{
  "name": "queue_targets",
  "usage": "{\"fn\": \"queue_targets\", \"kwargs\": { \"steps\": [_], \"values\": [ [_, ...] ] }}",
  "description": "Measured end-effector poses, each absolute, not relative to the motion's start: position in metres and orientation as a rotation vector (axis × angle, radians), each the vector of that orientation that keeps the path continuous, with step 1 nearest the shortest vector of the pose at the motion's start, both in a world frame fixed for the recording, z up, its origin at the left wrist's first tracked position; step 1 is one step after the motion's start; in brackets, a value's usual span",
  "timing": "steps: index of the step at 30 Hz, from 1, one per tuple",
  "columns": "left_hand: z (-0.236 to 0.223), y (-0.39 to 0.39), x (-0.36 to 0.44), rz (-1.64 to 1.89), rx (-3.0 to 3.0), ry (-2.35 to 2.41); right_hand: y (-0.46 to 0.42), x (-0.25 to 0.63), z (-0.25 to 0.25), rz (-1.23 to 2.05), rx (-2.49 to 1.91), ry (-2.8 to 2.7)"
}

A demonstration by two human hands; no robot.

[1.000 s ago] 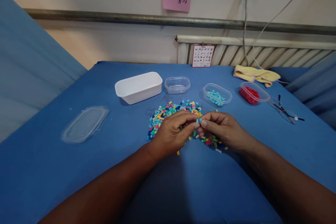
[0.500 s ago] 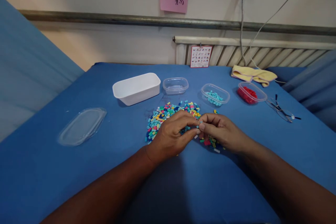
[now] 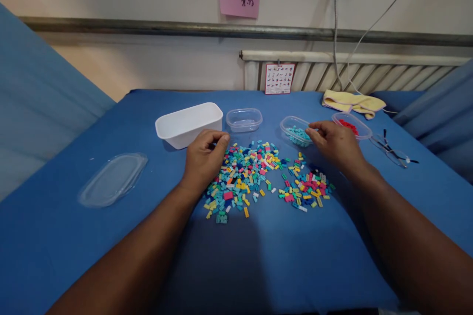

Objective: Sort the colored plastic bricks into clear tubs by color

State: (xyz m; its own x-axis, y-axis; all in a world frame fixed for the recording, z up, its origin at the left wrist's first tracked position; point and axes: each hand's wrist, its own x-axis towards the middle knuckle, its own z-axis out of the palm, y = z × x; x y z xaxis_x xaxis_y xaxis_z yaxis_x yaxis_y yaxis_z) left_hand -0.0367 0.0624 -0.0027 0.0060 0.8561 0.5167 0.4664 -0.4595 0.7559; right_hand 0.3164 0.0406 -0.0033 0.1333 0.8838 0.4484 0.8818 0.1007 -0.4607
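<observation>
Many small coloured building bricks (image 3: 244,167) lie in a large pile, with a smaller heap (image 3: 308,189) to its right. My left hand (image 3: 205,160) is over the pile's left edge, thumb and forefinger drawn together; whatever they pinch is hidden. At the rim of a clear tub of turquoise bricks (image 3: 295,133), my right hand (image 3: 338,145) has its fingertips close together over the right side. Anything between them is too small to make out. Behind that hand, a second clear tub holds red bricks (image 3: 349,127), partly covered by the hand.
A white bin (image 3: 188,125) and a clear tub (image 3: 244,120) stand behind the pile. Clear lids (image 3: 113,179) lie at left. Eyeglasses (image 3: 393,150) and a yellow cloth (image 3: 353,103) are at right. A small picture card (image 3: 279,78) hangs on the radiator.
My hands have parted from above the pile. The right moved right and away to the turquoise tub; the left moved left and slightly away. The brick heaps are more exposed.
</observation>
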Motion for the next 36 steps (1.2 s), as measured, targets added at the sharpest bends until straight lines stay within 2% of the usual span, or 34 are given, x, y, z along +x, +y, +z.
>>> {"fn": "queue_targets", "kwargs": {
  "steps": [6, 17, 25, 36],
  "values": [
    [-0.017, 0.075, -0.043, 1.441, 1.837, 1.434, 0.021, 0.315, 0.001, -0.019, -1.604, -1.733],
    [-0.021, 0.084, -0.040, 1.417, 1.622, 1.474, 0.003, 0.271, -0.018, 0.097, -1.113, -2.254],
    [-0.020, 0.080, -0.038, 1.402, 1.604, 1.466, 0.014, 0.258, -0.028, 0.043, -1.215, -2.298],
    [-0.021, 0.080, -0.038, 1.400, 1.602, 1.460, -0.005, 0.284, -0.008, 0.117, -1.172, -2.516]
  ]
}}
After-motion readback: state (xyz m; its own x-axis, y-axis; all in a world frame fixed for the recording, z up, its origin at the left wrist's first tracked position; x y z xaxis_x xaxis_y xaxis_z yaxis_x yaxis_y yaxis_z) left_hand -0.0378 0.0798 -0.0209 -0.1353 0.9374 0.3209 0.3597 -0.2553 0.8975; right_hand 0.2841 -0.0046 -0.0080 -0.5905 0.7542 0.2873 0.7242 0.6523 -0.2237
